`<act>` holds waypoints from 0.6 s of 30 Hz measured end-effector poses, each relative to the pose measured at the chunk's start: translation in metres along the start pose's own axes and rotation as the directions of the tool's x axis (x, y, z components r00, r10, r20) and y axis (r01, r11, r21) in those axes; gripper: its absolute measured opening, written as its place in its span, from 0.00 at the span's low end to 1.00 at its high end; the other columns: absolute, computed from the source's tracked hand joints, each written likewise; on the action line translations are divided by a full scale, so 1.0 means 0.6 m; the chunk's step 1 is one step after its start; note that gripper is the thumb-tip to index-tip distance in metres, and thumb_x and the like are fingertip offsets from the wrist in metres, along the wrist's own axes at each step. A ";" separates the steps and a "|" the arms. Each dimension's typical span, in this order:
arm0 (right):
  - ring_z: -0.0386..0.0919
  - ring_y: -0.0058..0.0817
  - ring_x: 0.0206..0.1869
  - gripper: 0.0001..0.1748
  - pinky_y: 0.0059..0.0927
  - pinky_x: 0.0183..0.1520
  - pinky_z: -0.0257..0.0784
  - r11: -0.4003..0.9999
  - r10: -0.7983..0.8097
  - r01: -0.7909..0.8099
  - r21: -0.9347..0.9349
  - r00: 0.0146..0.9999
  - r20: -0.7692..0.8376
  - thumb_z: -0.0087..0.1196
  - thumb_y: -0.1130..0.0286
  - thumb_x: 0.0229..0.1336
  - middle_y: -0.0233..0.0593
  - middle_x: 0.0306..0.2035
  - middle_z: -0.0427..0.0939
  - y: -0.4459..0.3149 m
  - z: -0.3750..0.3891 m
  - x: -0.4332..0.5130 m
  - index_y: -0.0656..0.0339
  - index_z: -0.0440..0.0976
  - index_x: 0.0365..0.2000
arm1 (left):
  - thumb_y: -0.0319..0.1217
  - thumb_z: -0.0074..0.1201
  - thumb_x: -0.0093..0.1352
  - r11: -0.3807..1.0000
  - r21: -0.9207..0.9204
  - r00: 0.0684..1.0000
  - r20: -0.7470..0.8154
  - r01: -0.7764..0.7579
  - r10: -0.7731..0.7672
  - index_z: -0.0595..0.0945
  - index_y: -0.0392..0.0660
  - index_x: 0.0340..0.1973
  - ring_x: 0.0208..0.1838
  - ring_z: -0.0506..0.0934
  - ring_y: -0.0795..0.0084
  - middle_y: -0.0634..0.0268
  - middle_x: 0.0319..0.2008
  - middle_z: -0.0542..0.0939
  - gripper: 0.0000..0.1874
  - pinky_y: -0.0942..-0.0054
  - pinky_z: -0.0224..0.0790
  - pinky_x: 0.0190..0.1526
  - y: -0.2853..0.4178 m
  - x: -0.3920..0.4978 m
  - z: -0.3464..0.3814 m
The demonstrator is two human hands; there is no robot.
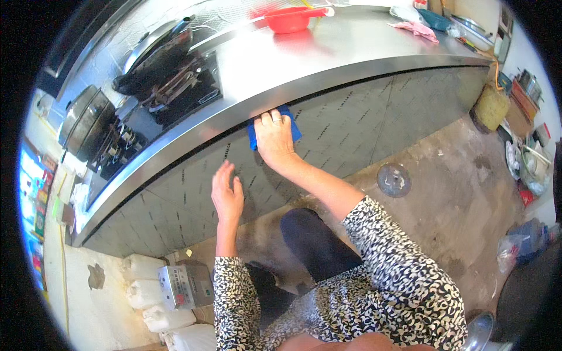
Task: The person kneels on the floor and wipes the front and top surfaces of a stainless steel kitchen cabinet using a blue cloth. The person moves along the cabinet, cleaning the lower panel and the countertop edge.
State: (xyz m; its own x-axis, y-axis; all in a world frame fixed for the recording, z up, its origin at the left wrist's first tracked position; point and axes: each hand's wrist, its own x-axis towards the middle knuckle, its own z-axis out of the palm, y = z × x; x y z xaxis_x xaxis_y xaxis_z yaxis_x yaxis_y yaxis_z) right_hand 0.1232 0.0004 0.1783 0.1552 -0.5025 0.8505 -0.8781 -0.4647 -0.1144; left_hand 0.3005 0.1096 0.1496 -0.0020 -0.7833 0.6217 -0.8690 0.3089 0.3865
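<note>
My right hand (pixel 275 136) presses a folded blue cloth (pixel 295 130) against the upper part of the grey cabinet front (pixel 333 118), just under the steel countertop's edge (pixel 246 105). A ring is on one of its fingers. Lower and to the left, my left hand (pixel 227 193) is held before the same panel, fingers apart and holding nothing. On the countertop above stands a red plastic ladle or handled bowl (pixel 287 21). A gas stove (pixel 175 96) with a dark wok (pixel 153 57) is set in the counter at the left.
A lidded metal pot (pixel 85 123) stands at the far left. White plastic jugs (pixel 162 316) and a metal box with buttons (pixel 175 287) are on the floor below. A round metal disc (pixel 394 180) lies on the floor. A yellowish container (pixel 491 109) stands at the counter's right end.
</note>
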 end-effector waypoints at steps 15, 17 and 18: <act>0.73 0.37 0.52 0.08 0.42 0.47 0.67 0.951 -0.007 -0.025 -0.307 0.995 -0.102 0.54 0.67 0.53 0.34 0.39 0.77 0.332 -0.074 -0.010 0.54 0.80 0.34 | 0.29 0.61 0.64 0.802 0.598 0.980 -0.156 -0.006 0.124 0.71 0.42 0.67 0.70 0.68 0.55 0.55 0.65 0.72 0.34 0.48 0.52 0.75 0.020 0.117 0.091; 0.72 0.35 0.51 0.11 0.40 0.47 0.68 0.939 0.088 -0.109 -0.327 0.993 -0.079 0.54 0.69 0.50 0.35 0.42 0.78 0.356 -0.088 -0.014 0.56 0.81 0.36 | 0.29 0.61 0.64 0.796 0.605 0.984 -0.134 -0.015 0.121 0.71 0.41 0.67 0.70 0.68 0.54 0.55 0.65 0.73 0.34 0.48 0.52 0.76 0.014 0.113 0.089; 0.72 0.35 0.51 0.11 0.40 0.47 0.68 0.925 0.148 -0.157 -0.345 0.988 -0.053 0.54 0.69 0.50 0.35 0.42 0.78 0.370 -0.094 -0.010 0.56 0.81 0.36 | 0.29 0.62 0.64 0.793 0.609 0.975 -0.153 -0.037 0.163 0.71 0.42 0.66 0.68 0.70 0.54 0.53 0.62 0.74 0.33 0.48 0.55 0.74 0.000 0.113 0.088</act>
State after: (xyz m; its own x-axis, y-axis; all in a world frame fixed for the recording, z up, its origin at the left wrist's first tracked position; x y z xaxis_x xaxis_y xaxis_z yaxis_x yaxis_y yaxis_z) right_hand -0.0983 -0.0589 0.1766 -0.0007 -0.5265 0.8502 -0.9931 -0.0993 -0.0623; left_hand 0.2742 0.0281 0.1559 -0.0680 -0.6303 0.7733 -0.9899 -0.0543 -0.1313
